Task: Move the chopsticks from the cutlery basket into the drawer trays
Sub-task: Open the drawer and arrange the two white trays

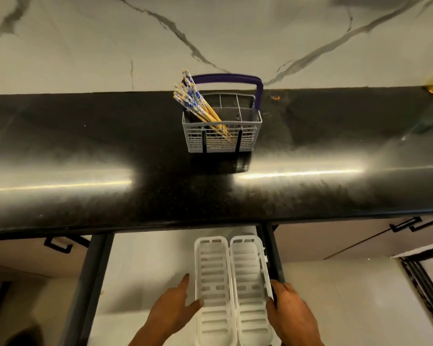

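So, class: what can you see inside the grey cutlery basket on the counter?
The cutlery basket holds a bundle of chopsticks leaning left out of its left compartment, patterned ends up. The other compartments look empty, though their floors and the chopstick tips are partly hidden by the walls.

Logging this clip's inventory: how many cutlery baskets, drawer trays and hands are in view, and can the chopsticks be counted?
Cutlery basket: 1
White drawer trays: 2, left tray and right tray
Hands: 2, left hand and right hand
Chopsticks: one bundle in the basket; single sticks overlap too much to count
Total: 5 things plus the bundle
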Tool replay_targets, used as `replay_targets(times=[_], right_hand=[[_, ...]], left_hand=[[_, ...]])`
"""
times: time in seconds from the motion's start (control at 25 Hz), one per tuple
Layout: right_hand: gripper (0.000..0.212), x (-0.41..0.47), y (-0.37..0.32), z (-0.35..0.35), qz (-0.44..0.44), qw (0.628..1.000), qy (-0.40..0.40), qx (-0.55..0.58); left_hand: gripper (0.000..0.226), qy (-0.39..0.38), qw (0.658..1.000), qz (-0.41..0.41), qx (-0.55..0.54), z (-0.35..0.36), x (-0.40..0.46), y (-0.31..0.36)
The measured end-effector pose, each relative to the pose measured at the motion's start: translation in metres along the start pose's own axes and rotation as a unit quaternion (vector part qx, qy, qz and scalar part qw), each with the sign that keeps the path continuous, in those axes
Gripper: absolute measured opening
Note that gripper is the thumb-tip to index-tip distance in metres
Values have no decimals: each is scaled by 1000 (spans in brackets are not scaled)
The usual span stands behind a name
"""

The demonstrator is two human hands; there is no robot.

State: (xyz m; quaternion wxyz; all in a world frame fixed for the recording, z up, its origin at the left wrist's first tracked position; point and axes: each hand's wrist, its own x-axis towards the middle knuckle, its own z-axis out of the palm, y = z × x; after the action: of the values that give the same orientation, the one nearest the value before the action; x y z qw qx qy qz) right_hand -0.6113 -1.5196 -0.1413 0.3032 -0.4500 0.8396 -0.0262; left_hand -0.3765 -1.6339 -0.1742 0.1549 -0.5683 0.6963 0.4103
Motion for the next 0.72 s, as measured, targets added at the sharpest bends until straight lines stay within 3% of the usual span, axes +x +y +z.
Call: replay_targets(times=[0.16, 0.28, 0.4, 0.56, 0.72], right_hand=[[34, 29, -62, -59, -140, 979, 96, 112], [26, 69, -123, -110, -263, 926, 218, 160], [20, 114, -184, -167, -310, 889, 293, 169], [25, 163, -237, -224, -301, 897, 290, 145], [40, 198, -252, -232, -308, 916, 248, 67]], left_hand=[[52, 99, 987, 87, -96, -71, -3, 45], [35, 194, 946, 173, -193, -137, 9, 86], [23, 260, 907, 209, -258, -206, 24, 123], [15, 324, 860, 229, -321, -275, 27, 157], [12, 313, 850, 227, -358, -286, 30, 158]])
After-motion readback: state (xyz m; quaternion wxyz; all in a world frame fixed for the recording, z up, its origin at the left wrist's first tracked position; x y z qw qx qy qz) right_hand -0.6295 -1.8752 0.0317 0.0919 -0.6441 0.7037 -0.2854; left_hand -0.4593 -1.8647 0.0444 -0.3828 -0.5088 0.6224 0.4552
